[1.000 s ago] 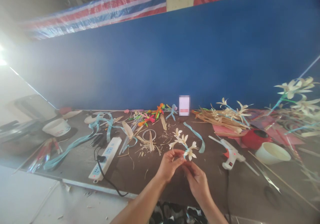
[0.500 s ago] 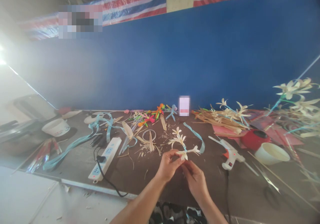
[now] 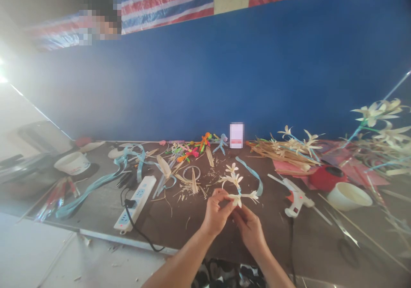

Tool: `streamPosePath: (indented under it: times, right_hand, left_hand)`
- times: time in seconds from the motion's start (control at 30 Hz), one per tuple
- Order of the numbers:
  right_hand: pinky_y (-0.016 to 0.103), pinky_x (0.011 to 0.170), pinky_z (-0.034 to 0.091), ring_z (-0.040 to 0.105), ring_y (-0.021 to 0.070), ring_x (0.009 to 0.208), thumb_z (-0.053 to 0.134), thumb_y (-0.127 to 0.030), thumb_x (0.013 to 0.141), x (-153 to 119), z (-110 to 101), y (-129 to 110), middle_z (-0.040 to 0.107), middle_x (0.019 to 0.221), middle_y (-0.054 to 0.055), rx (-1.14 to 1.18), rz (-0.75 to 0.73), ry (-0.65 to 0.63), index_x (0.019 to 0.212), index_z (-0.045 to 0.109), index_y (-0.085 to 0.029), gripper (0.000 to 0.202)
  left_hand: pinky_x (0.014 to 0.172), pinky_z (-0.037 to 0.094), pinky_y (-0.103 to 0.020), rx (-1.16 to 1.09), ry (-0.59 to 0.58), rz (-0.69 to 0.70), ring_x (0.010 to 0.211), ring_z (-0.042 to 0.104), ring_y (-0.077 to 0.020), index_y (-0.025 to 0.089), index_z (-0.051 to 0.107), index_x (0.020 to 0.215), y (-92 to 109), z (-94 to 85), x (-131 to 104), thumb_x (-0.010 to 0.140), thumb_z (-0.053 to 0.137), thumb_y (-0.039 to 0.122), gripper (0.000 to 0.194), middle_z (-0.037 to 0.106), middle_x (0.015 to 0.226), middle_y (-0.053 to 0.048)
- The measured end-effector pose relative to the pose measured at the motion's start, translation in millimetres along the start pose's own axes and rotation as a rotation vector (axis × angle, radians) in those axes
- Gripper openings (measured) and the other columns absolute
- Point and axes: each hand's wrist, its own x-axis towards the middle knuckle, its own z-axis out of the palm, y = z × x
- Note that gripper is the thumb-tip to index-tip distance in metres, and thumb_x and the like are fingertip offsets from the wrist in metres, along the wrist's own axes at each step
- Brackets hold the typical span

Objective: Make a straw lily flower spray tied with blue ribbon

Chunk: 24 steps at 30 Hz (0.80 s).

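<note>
Between my hands is a handmade flower spray (image 3: 236,179) with several cream petalled blooms and some light blue on its stem. My left hand (image 3: 215,213) pinches it at the lowest bloom. Just below and to the right, my right hand (image 3: 248,226) is closed with its fingertips at the base of the same spray; its grip is partly hidden. A light blue ribbon strip (image 3: 252,174) lies behind the spray. To the right rests a white hot glue gun (image 3: 300,202) with a red light and a glue stick out of its back.
A white power strip (image 3: 136,204) with a plugged cord lies left. Scissors (image 3: 345,232), a cream cup (image 3: 349,196) and a red round object (image 3: 327,178) sit right. Dried husk strips (image 3: 285,157) lie behind. A blue partition (image 3: 224,73) bounds the table; a blurred person is beyond it.
The flower spray has shifted slightly to the right and tilted a little in my hands. Both hands keep their hold. The person beyond the partition has moved.
</note>
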Motion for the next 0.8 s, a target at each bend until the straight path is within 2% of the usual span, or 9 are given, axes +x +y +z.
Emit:
streamPosePath:
  times: [0.13,0.27,0.4,0.5,0.8]
  right_hand:
    - [0.022,0.057,0.041,0.051,0.0140,0.060,0.056,-0.033,0.073,1.8,-3.2,3.1,0.060,0.066,0.001,0.014,0.023,-0.004,0.085,0.062,-0.018,0.020]
    - [0.023,0.056,0.040,0.049,0.0127,0.059,0.053,-0.032,0.075,2.0,-4.5,8.6,0.058,0.064,0.001,0.066,0.011,-0.050,0.087,0.060,-0.016,0.021]
    - [0.023,0.056,0.041,0.051,0.0133,0.060,0.052,-0.032,0.076,1.2,-6.0,12.4,0.059,0.065,0.002,0.064,0.013,-0.098,0.087,0.058,-0.016,0.020]
    - [0.023,0.056,0.040,0.052,0.0134,0.059,0.052,-0.033,0.076,0.6,-8.6,13.6,0.059,0.063,0.001,0.014,0.016,-0.122,0.082,0.059,-0.016,0.019]
    - [0.024,0.057,0.040,0.054,0.0135,0.060,0.048,-0.034,0.079,1.2,-12.9,7.7,0.060,0.063,0.002,-0.006,0.035,-0.201,0.077,0.055,-0.016,0.019]
  left_hand:
    - [0.079,0.036,-0.028,-0.054,0.002,-0.063,0.082,0.050,-0.0181,0.016,0.065,0.068,-2.9,0.8,-0.1,0.063,0.064,0.025,0.011,0.055,0.081,-0.005]
    - [0.079,0.038,-0.029,-0.090,-0.047,-0.124,0.084,0.051,-0.0182,0.015,0.065,0.069,-3.2,0.9,0.9,0.061,0.065,0.027,0.015,0.056,0.086,-0.005]
    - [0.074,0.040,-0.027,-0.105,-0.074,-0.157,0.080,0.053,-0.0172,0.015,0.065,0.067,-2.3,-0.1,3.1,0.061,0.065,0.029,0.016,0.058,0.080,-0.004]
    - [0.067,0.041,-0.026,-0.139,-0.145,-0.208,0.073,0.054,-0.0160,0.014,0.064,0.066,-3.2,-1.7,5.1,0.060,0.065,0.031,0.018,0.059,0.074,-0.003]
    - [0.070,0.040,-0.026,-0.089,-0.247,-0.164,0.072,0.052,-0.0147,0.013,0.065,0.068,-4.9,-6.1,8.8,0.064,0.062,0.033,0.021,0.059,0.072,-0.003]
